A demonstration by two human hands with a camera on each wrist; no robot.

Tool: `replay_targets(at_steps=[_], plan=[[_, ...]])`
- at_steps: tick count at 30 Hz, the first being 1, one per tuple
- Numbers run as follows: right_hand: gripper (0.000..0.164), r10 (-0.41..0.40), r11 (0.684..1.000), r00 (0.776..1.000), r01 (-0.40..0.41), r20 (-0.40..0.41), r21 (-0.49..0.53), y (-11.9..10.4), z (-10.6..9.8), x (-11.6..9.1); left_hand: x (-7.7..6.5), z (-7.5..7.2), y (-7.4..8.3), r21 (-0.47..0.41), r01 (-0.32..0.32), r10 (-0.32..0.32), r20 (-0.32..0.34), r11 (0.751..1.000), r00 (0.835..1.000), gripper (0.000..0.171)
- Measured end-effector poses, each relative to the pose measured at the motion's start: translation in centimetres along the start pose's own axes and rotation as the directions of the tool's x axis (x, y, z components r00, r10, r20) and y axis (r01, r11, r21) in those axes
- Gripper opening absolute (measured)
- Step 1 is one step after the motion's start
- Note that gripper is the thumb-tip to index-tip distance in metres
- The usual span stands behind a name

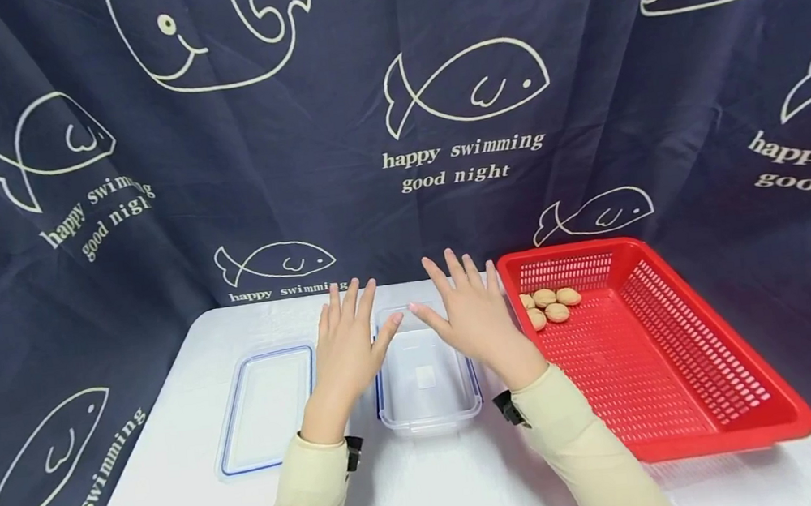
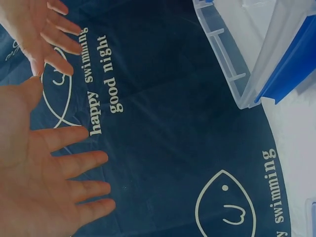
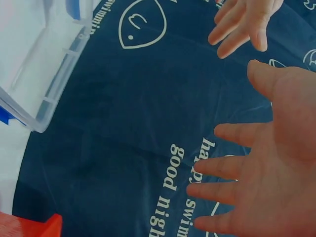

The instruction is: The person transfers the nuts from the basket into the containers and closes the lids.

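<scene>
Both hands hover with spread fingers above a clear plastic food container [image 1: 428, 410] that has blue side clips. The left hand [image 1: 345, 352] is over the container's left side, palm down, and holds nothing. Over the right side is the right hand [image 1: 481, 319], also bare, its thumb pointing toward the left thumb. Left of the container, a clear lid [image 1: 267, 413] with a blue seal lies flat on the table. Several walnuts [image 1: 556, 312] sit in the far left corner of a red basket [image 1: 688, 444] at the right; the right wrist partly adjoins its rim in view.
A white table [image 1: 173, 503] carries everything. Behind it hangs a dark blue curtain [image 1: 349, 128] with white fish drawings and lettering. The basket's near right corner reaches close to the table's right edge.
</scene>
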State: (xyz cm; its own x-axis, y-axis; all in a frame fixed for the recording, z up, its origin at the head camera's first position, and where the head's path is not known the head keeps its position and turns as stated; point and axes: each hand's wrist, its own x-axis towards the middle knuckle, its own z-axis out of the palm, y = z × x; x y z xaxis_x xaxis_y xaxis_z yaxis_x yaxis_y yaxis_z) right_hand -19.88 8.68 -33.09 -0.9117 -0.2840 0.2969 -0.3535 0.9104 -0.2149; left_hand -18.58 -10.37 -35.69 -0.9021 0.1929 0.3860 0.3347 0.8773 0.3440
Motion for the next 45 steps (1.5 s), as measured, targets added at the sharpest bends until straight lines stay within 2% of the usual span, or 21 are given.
replay_targets(at_steps=[6, 9, 12, 16, 19, 26, 31, 34, 38, 45], plan=[[0.07, -0.008, 0.999, 1.0, 0.007, 0.028, 0.035, 0.7, -1.3, 1.0, 0.0, 0.2, -0.1, -0.064, -0.014, 0.012, -0.039, 0.998, 0.999, 0.061], [0.069, -0.019, 0.999, 1.0, 0.018, 0.019, 0.045, 1.2, -1.8, 1.4, 0.0, 0.4, -0.3, -0.128, -0.014, 0.005, -0.064, 0.992, 0.998, 0.059], [0.068, -0.033, 0.998, 0.999, 0.034, -0.009, 0.061, 1.9, -2.2, 1.8, 0.0, 0.6, -0.4, -0.226, -0.011, -0.01, -0.093, 0.974, 0.996, 0.057], [0.066, -0.053, 0.994, 0.998, 0.057, -0.044, 0.099, 3.0, -2.8, 2.3, 0.1, 1.0, -0.8, -0.352, -0.003, -0.038, -0.111, 0.936, 0.993, 0.053], [0.065, -0.065, 0.989, 0.996, 0.072, -0.053, 0.131, 3.9, -3.2, 2.6, 0.1, 1.4, -1.1, -0.415, -0.001, -0.048, -0.108, 0.91, 0.993, 0.049], [0.06, -0.072, 0.98, 0.994, 0.085, -0.076, 0.181, 6.2, -3.8, 3.5, 0.3, 2.5, -2.3, -0.533, -0.017, -0.053, -0.116, 0.846, 0.992, 0.046], [0.059, -0.063, 0.966, 0.996, 0.078, -0.068, 0.246, 8.2, -3.6, 4.0, 0.4, 3.6, -3.2, -0.618, -0.013, -0.089, -0.134, 0.786, 0.987, 0.045], [0.058, -0.057, 0.957, 0.996, 0.075, -0.07, 0.28, 9.4, -3.4, 4.0, 0.4, 4.2, -3.5, -0.65, -0.011, -0.111, -0.146, 0.76, 0.983, 0.044], [0.056, -0.048, 0.947, 0.995, 0.072, -0.083, 0.312, 10.8, -3.0, 4.0, 0.3, 4.8, -3.8, -0.683, 0.024, -0.147, -0.123, 0.73, 0.982, 0.043], [0.052, -0.007, 0.926, 0.993, 0.052, -0.12, 0.374, 13.2, -2.7, 4.0, 0.1, 5.6, -4.1, -0.728, 0.111, -0.196, -0.033, 0.677, 0.98, 0.046]])
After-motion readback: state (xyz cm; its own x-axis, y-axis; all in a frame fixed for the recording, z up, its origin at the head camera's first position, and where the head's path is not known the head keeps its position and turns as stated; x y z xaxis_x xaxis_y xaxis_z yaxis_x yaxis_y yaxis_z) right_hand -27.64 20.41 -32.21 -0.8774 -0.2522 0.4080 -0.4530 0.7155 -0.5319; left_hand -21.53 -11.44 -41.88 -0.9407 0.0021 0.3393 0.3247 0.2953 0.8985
